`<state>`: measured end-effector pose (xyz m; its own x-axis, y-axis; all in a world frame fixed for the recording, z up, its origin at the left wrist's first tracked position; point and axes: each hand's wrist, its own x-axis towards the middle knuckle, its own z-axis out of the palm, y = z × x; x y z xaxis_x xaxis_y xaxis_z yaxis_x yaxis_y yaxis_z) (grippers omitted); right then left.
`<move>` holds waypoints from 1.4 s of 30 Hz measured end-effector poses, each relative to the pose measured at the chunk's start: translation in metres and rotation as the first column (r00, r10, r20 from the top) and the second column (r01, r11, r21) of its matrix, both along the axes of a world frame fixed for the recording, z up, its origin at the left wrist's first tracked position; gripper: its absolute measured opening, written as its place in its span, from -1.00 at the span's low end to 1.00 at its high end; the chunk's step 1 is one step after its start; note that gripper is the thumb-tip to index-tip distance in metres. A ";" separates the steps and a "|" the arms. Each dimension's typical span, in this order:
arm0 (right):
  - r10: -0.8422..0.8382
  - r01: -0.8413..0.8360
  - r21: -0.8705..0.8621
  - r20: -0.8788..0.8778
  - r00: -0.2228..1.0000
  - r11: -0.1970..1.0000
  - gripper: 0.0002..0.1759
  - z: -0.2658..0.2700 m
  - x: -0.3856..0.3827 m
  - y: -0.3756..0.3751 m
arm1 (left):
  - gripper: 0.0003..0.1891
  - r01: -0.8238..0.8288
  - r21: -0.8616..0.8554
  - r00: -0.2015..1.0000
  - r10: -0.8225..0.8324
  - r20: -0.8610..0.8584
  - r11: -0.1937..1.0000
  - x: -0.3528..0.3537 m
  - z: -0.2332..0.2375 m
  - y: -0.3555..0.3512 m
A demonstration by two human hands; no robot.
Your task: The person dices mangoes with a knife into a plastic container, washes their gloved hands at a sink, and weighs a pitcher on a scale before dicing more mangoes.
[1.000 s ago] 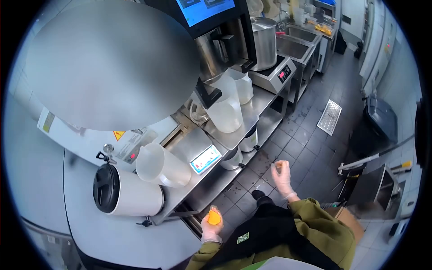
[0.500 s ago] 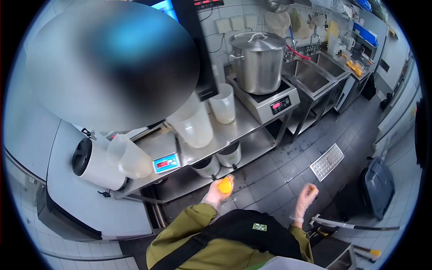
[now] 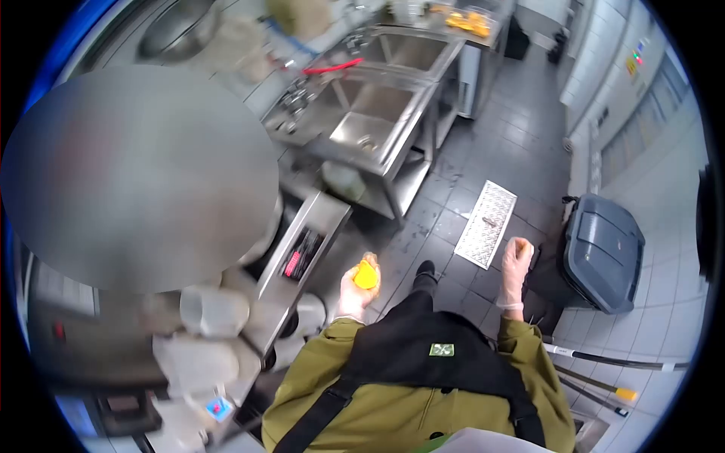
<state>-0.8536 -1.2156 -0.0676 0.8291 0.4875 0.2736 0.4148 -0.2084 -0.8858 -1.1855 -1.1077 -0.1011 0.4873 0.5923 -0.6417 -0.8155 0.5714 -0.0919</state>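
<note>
My left hand (image 3: 353, 294), in a clear glove, is closed around a smooth yellow piece (image 3: 366, 276) that looks like cut fruit; its exact kind cannot be made out. It is held out over the floor, left of my body. My right hand (image 3: 516, 264), also gloved, is raised on the other side with its fingers curled in. Whatever lies inside those fingers, if anything, is hidden. Both hands are apart from each other and from the counters.
Ahead is a double steel sink (image 3: 370, 128) with a red hose (image 3: 332, 66). Yellow pieces (image 3: 468, 23) lie on the counter beyond. A lidded grey bin (image 3: 604, 253) stands right, near a metal floor drain (image 3: 485, 224). Left, an induction cooker (image 3: 302, 253) and plastic jugs (image 3: 214, 311) line the counter.
My view has swung right, so the sink and bin are nearer and the scale is at the lower left. A foot now shows ahead. The yellow piece stays in my left hand.
</note>
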 end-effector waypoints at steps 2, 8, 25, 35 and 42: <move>-0.089 0.091 -0.060 0.026 0.996 0.994 -0.79 -0.002 0.060 0.038 | -0.68 0.069 0.058 0.996 -0.072 0.057 0.996 0.054 -0.016 0.078; -0.343 0.337 -0.136 -0.019 0.939 0.931 -0.78 0.033 0.207 0.114 | -0.70 0.237 0.070 0.968 -0.242 0.068 0.969 0.262 0.042 0.279; -0.164 0.193 -0.156 0.183 0.969 0.969 -0.80 0.064 0.679 0.572 | -0.71 0.163 0.087 0.978 -0.173 0.117 0.983 0.679 0.064 0.692; 0.414 -0.288 -0.308 0.521 0.746 0.907 -0.74 0.096 0.886 0.951 | -0.48 0.104 0.375 0.903 -0.245 0.353 0.921 0.887 0.106 0.892; 0.691 -0.146 -0.676 0.693 0.207 0.722 -0.48 0.052 0.989 1.137 | -0.47 -0.113 0.383 0.942 -0.023 0.333 0.917 1.002 0.120 0.973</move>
